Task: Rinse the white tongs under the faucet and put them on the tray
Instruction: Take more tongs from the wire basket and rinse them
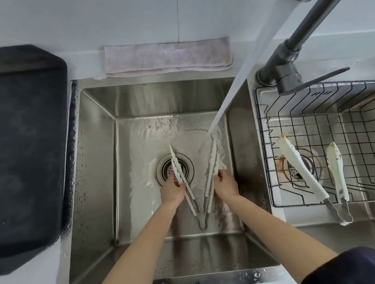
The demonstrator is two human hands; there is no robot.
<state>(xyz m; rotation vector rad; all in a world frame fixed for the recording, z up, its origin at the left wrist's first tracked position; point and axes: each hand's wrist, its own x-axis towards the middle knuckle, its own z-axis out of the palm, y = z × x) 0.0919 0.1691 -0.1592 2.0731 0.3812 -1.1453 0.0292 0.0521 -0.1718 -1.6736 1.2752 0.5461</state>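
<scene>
White tongs (pixel 210 184) are spread in a V low in the steel sink (pixel 95 170), with the metal hinge toward me. My left hand (pixel 173 190) grips the left arm over the drain. My right hand (pixel 226 186) grips the right arm, whose tip is in the water stream (pixel 233 87) from the faucet (pixel 303 34). The dark tray (pixel 21 153) lies on the counter left of the sink.
A second pair of white tongs (pixel 304 173), stained at the tips, lies across a black wire basket (pixel 358 116) in the right basin. A folded pinkish cloth (pixel 167 56) rests behind the sink. Water droplets cover the sink's rim.
</scene>
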